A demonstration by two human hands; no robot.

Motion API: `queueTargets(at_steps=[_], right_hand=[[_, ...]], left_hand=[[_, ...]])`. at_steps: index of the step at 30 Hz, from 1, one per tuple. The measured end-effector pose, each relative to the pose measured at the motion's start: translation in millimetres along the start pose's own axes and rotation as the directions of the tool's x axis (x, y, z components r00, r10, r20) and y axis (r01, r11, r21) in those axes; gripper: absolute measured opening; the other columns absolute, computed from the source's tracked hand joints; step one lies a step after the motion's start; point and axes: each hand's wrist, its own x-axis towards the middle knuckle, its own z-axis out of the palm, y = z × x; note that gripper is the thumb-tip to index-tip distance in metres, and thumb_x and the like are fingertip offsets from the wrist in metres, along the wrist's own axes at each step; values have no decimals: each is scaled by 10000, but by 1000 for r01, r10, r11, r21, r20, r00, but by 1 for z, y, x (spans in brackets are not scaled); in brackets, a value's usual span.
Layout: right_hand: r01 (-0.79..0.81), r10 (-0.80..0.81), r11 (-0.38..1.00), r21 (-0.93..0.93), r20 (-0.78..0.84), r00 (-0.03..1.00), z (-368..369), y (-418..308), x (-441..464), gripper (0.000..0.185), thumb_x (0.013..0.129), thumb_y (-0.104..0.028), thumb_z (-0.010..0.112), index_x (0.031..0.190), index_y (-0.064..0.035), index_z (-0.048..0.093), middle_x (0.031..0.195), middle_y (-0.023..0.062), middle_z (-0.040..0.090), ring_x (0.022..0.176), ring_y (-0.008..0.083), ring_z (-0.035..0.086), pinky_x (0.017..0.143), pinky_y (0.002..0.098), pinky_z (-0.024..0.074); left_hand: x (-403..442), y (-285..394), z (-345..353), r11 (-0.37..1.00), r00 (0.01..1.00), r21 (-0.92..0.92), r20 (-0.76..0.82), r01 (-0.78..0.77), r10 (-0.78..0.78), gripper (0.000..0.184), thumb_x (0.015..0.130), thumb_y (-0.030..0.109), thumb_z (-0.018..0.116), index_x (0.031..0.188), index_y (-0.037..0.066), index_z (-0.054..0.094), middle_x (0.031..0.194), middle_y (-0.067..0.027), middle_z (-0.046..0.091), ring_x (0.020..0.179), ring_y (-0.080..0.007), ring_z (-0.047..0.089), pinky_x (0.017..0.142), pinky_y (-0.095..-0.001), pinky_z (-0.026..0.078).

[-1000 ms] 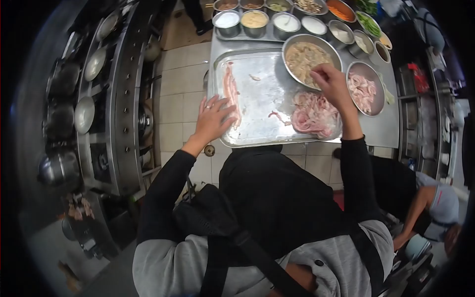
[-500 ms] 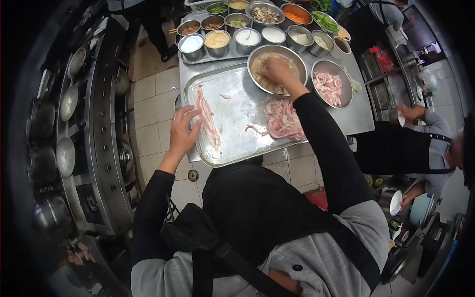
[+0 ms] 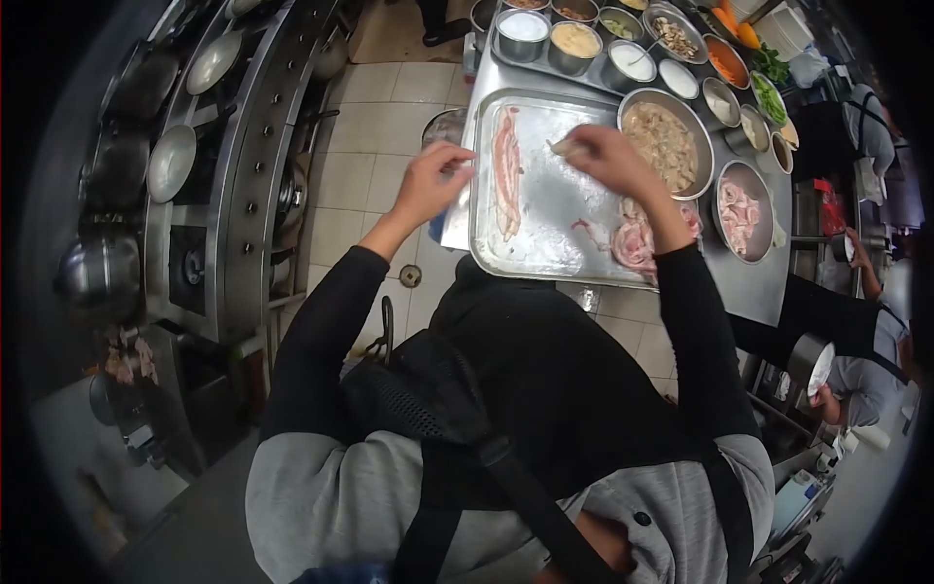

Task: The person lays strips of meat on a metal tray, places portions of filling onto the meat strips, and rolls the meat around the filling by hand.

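My right hand (image 3: 615, 164) is over the metal tray (image 3: 555, 261), fingers pinched on a small pale piece of the wet mixture (image 3: 562, 148). That mixture looks the same as the brownish chunks (image 3: 662, 146) in the steel bowl (image 3: 708, 161) just right of the hand. My left hand (image 3: 435, 183) is at the tray's left rim, fingers bent and a little apart, holding nothing. A long thin strip of raw, fatty meat (image 3: 507, 175) lies along the tray's left side. More raw meat slices (image 3: 634, 243) are heaped at the tray's lower right, partly behind my right wrist.
A second bowl (image 3: 741, 219) holds rolled raw meat. Metal pots of ingredients, such as a white powder (image 3: 523, 27) and shredded carrot (image 3: 725, 60), line the table's far side. A stove (image 3: 243, 185) stands to the left. Another person's hand (image 3: 827, 404) holds a pot at right.
My right hand has come out of the mixture bowl and moved left over the tray with a small piece. My left hand has drawn back from the meat strip. The view has shifted.
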Motion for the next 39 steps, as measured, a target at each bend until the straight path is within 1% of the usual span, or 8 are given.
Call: queueTargets(at_steps=[3,8,15,19,22,27,33,39], right_hand=[[252,-259,961,-110,-49,965,88,15,17,331,826,-165,750,1109,-10,679,987,176,682,874,309,674,796,390,555],[-103,100,993,-57,-57,993,109,-15,-28,410,816,-304,747,1067,6,650,932,200,682,847,382,680,768,472,547],[-177,190,962,-210,41,981,154,-1,-21,422,832,-354,653,977,41,689,872,261,705,795,435,684,736,522,547],[-405,372,838,367,160,914,112,6,21,364,871,-314,691,946,42,698,758,139,702,651,225,677,646,377,562],[-271,362,740,616,-25,932,87,-8,37,286,890,-220,695,1022,30,658,772,71,669,630,146,631,613,308,529],[452,-457,887,-91,-46,888,97,16,14,324,819,-60,685,1122,-73,571,1145,122,584,981,310,640,772,363,543],[404,-403,914,-30,-169,900,120,35,23,354,810,-34,668,1147,-60,563,1176,141,581,1075,342,615,884,409,519],[357,-343,934,5,-265,901,125,40,26,339,817,-44,682,1145,-65,598,1061,130,617,892,319,652,772,389,545]], left_hand=[[4,9,20,990,984,104,159,-96,79,297,865,158,723,1148,73,708,1100,-95,676,1039,-269,649,925,-389,503],[11,-14,51,915,942,267,231,-302,243,293,862,178,723,1139,82,701,1031,-83,682,988,-296,646,881,-423,507],[18,-22,49,959,946,183,283,-214,157,240,872,202,710,1067,64,702,974,-78,677,943,-279,642,909,-408,466],[14,-14,43,887,944,348,237,-303,229,257,893,277,690,1070,92,714,982,-58,685,1009,-262,627,980,-445,396],[18,-16,46,899,979,414,195,-144,67,274,911,305,668,1083,97,715,996,-47,692,1016,-252,631,996,-452,377],[33,-15,50,973,978,133,60,189,-199,229,888,192,688,1082,70,688,982,-73,686,956,-268,647,902,-411,469],[23,-29,55,891,957,348,107,-291,270,299,846,134,678,1138,78,640,1030,-109,676,926,-279,669,864,-402,512],[48,-21,54,953,983,292,181,-77,24,292,823,180,719,1081,44,728,927,-100,707,785,-253,680,758,-354,540]])
